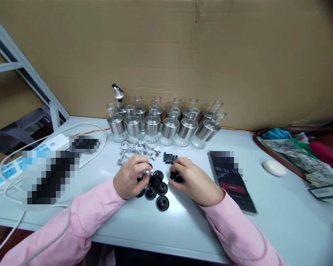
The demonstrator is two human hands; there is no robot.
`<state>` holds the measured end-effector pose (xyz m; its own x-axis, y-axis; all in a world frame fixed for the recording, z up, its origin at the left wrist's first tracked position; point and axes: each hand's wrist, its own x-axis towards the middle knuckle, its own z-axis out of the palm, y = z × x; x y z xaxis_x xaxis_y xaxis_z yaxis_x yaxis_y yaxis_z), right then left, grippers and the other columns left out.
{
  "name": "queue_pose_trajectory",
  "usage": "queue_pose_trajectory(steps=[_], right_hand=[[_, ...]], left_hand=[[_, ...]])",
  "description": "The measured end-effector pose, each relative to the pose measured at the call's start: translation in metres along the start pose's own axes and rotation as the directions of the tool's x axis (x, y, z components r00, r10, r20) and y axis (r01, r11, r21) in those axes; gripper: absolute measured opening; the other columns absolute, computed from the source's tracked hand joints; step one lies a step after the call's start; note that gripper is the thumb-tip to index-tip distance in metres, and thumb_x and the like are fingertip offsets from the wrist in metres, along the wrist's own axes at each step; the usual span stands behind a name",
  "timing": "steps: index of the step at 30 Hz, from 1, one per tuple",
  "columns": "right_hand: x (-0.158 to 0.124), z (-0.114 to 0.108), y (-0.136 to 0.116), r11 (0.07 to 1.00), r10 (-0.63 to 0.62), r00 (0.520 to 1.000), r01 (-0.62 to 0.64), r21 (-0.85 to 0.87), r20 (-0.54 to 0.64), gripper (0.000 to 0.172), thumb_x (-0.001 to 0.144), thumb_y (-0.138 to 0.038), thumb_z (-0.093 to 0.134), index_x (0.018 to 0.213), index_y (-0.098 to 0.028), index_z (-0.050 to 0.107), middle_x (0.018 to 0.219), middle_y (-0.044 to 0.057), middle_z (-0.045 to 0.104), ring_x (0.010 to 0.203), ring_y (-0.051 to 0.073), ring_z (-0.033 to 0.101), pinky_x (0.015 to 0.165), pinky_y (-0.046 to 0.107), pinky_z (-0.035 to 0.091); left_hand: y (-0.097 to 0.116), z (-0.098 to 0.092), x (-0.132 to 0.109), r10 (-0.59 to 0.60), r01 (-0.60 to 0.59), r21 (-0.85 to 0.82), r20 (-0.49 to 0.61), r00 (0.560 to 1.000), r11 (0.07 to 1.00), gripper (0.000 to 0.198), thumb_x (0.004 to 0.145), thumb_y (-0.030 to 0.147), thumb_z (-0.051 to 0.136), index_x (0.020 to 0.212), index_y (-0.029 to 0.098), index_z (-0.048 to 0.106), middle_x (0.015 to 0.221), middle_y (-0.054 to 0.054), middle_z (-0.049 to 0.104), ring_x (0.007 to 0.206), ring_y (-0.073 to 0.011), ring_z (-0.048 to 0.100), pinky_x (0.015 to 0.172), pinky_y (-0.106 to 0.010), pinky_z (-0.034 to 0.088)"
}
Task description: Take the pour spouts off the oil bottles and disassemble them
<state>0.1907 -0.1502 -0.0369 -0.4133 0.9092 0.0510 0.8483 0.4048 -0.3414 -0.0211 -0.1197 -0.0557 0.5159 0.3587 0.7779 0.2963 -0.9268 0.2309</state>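
While one bottle (pixel 122 110) wears a spout (pixel 118 94), loose parts crowd the desk (pixel 188 229)

As far as the things on it show, the work is at an early stage. The left hand (pixel 131 178) pinches a small pale part (pixel 147 173) over the heap of round black stoppers (pixel 162 203). The right hand (pixel 197 181) is curled over some tiny black pieces (pixel 175 177), just to the right of that heap; whether it has hold of one, I cannot tell. Beyond the hands lie two more groups: silver spout pieces (pixel 140 148) in a tangle on the left, and short black levers (pixel 170 158), several side by side, on the right.

Behind these stand the bottles (pixel 170 129), twelve by my count, in two rows, all glass with a metal band. Only the one at the back left has a spout in its neck; the other necks are bare, so most of the parts look to be left unjoined.

The desk is pale and smooth. To the right lie a phone (pixel 234 187) with a timer on its screen, a white oval thing (pixel 274 167) and a patterned bag (pixel 288 153). To the left, a power strip (pixel 59 142) lies by a white cable (pixel 106 138) and dark, blocked-out shapes (pixel 55 177). A cardboard wall (pixel 166 48) rises behind.
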Motion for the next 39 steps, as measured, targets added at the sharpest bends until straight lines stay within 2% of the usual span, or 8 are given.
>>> queue_pose_trajectory(steps=[4, 10, 17, 23, 30, 33, 39], right_hand=[[-0.0003, 0.0023, 0.0012, 1.0, -0.003, 1.0, 0.003, 0.01, -0.025, 0.027, 0.069, -0.018, 0.066, 0.096, -0.014, 0.059, 0.095, 0.01, 0.057, 0.092, 0.024, 0.053, 0.08, 0.037, 0.046], [-0.0011, 0.001, 0.003, 0.998, 0.062, 0.997, -0.063, 0.029, 0.054, 0.013, 0.07, -0.017, 0.064, 0.083, -0.017, 0.06, 0.086, 0.004, 0.057, 0.073, 0.016, 0.058, 0.068, 0.029, 0.045], [-0.0005, -0.0007, 0.0024, 0.991, 0.127, 0.99, -0.123, -0.056, 0.066, 0.021, 0.071, -0.022, 0.065, 0.091, -0.016, 0.059, 0.091, 0.006, 0.057, 0.076, 0.019, 0.059, 0.067, 0.03, 0.045], [-0.0006, 0.0038, 0.0027, 0.995, 0.094, 0.991, -0.097, 0.028, 0.096, 0.017, 0.072, -0.017, 0.064, 0.089, -0.015, 0.059, 0.089, 0.005, 0.056, 0.073, 0.017, 0.059, 0.068, 0.028, 0.046], [-0.0026, 0.0006, 0.0033, 0.994, 0.089, 0.991, -0.095, 0.054, 0.1, 0.035, 0.064, -0.023, 0.072, 0.095, -0.016, 0.058, 0.096, 0.006, 0.053, 0.079, 0.02, 0.059, 0.07, 0.031, 0.047], [-0.0041, -0.0009, 0.0068, 0.987, 0.129, 0.981, -0.141, 0.081, 0.146, 0.039, 0.06, -0.021, 0.075, 0.095, -0.015, 0.058, 0.094, 0.006, 0.053, 0.074, 0.018, 0.058, 0.069, 0.03, 0.047], [-0.0037, -0.0022, 0.0074, 0.97, 0.18, 0.965, -0.207, 0.128, 0.191, 0.037, 0.064, -0.008, 0.069, 0.098, -0.014, 0.056, 0.088, 0.004, 0.054, 0.062, 0.012, 0.055, 0.064, 0.026, 0.047]], left_hand=[[0.0002, 0.0, 0.0004, 0.002, -0.002, -0.002, 0.0, 1.0, 1.0, 0.031, 0.072, 0.0, 0.045, 0.098, 0.017, 0.039, 0.086, -0.005, 0.047, 0.077, -0.0155, 0.049, 0.064, -0.029, 0.047], [-0.0001, 0.0, -0.0004, -0.004, 0.004, -0.012, -0.003, 1.0, 1.0, 0.032, 0.072, 0.0, 0.045, 0.098, 0.018, 0.039, 0.086, -0.005, 0.047, 0.076, -0.0152, 0.049, 0.064, -0.029, 0.047], [-0.0001, -0.0007, 0.0001, -0.004, 0.003, -0.01, -0.003, 1.0, 1.0, 0.032, 0.072, 0.001, 0.045, 0.099, 0.018, 0.039, 0.085, -0.004, 0.046, 0.075, -0.015, 0.049, 0.064, -0.029, 0.047], [0.0002, -0.001, 0.0001, -0.003, 0.003, -0.006, 0.003, 1.0, 1.0, 0.031, 0.073, 0.002, 0.045, 0.099, 0.018, 0.039, 0.086, -0.005, 0.047, 0.077, -0.0156, 0.049, 0.064, -0.029, 0.047], [0.0012, -0.0006, 0.001, -0.012, 0.012, 0.008, 0.004, 1.0, 1.0, 0.032, 0.073, 0.001, 0.045, 0.099, 0.018, 0.039, 0.086, -0.005, 0.046, 0.077, -0.0156, 0.049, 0.065, -0.029, 0.047], [0.0014, -0.0006, 0.0, -0.026, 0.027, -0.019, 0.02, 0.999, 0.999, 0.035, 0.071, 0.001, 0.045, 0.101, 0.018, 0.038, 0.088, -0.005, 0.045, 0.079, -0.0162, 0.049, 0.066, -0.03, 0.047], [0.0003, 0.0026, -0.0056, -0.067, 0.075, -0.129, 0.059, 0.996, 0.989, 0.054, 0.06, -0.001, 0.04, 0.11, 0.016, 0.034, 0.095, -0.008, 0.039, 0.09, -0.0207, 0.044, 0.074, -0.038, 0.048]])
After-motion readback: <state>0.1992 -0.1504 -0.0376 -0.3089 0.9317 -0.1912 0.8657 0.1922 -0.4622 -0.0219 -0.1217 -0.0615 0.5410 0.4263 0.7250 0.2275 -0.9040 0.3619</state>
